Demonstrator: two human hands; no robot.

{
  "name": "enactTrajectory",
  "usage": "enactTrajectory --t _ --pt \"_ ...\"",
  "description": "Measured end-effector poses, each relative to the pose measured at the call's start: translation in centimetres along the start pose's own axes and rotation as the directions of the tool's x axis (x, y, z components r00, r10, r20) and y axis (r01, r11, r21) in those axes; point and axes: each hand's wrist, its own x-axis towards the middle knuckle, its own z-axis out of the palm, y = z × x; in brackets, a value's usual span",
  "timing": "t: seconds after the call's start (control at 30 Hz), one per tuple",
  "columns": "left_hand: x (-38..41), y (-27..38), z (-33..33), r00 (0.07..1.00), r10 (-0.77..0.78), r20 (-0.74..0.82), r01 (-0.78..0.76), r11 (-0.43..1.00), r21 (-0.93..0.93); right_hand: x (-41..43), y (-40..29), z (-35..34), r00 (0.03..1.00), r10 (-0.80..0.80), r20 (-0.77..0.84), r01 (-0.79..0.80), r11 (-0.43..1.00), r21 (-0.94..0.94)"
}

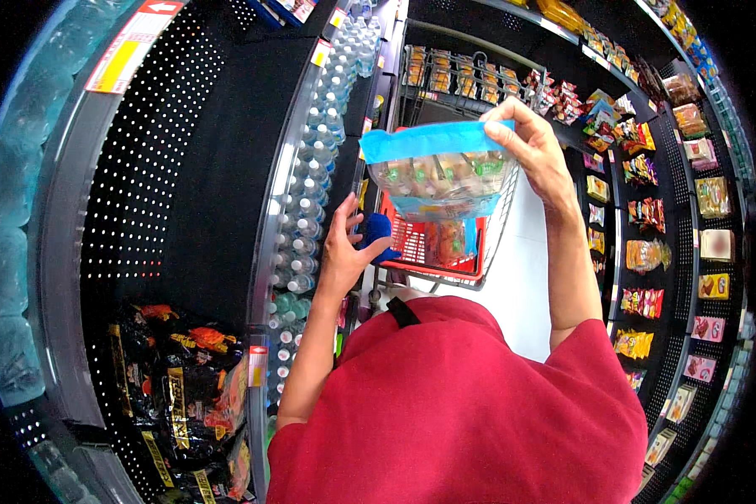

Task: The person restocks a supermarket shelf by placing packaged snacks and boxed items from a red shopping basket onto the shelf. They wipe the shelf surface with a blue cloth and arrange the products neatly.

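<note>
A clear plastic bag of wrapped snacks with a blue top band hangs from my right hand, pinched at its upper right corner. Under it, a red shopping basket sits in a wire shopping cart. Inside the basket lies another snack pack with a blue edge. My left hand is held up with its fingers apart, left of the basket, and nothing shows in its grasp. A dark blue cloth-like item is just behind its thumb, at the basket's left side; whether they touch is unclear.
Shelves of bottled water run close on the left. Black snack packages lie on the lower left shelf. Shelves on the right hold bagged snacks and boxes. Beyond the cart are rows of packaged buns. White floor shows right of the cart.
</note>
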Motion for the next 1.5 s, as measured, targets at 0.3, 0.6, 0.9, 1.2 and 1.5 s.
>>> enactTrajectory --t 0.3,0.6,0.9,1.2,1.5 --pt "2.0 1.6 -2.1 0.998 0.005 -0.061 -0.012 0.994 -0.11 7.1 -3.2 3.6 0.976 -0.11 0.189 0.013 0.892 0.451" --pt "-0.5 4.8 -2.8 0.885 0.231 -0.404 -0.15 0.963 0.222 10.9 -1.5 5.1 0.939 -0.267 0.216 0.031 0.693 0.721" --pt "-4.4 7.5 -1.6 0.57 0.768 -0.293 -0.452 0.59 0.669 11.1 0.7 9.0 0.864 -0.503 -0.042 0.04 -0.015 0.999" --pt "-6.3 7.8 -2.1 0.569 0.772 -0.284 -0.438 0.577 0.69 11.7 1.1 10.8 0.785 -0.619 0.004 -0.179 -0.221 0.959" --pt "-7.7 7.1 -5.8 0.894 0.01 -0.448 -0.242 0.853 -0.463 8.3 -0.8 8.4 0.938 -0.158 0.307 -0.251 0.299 0.921"
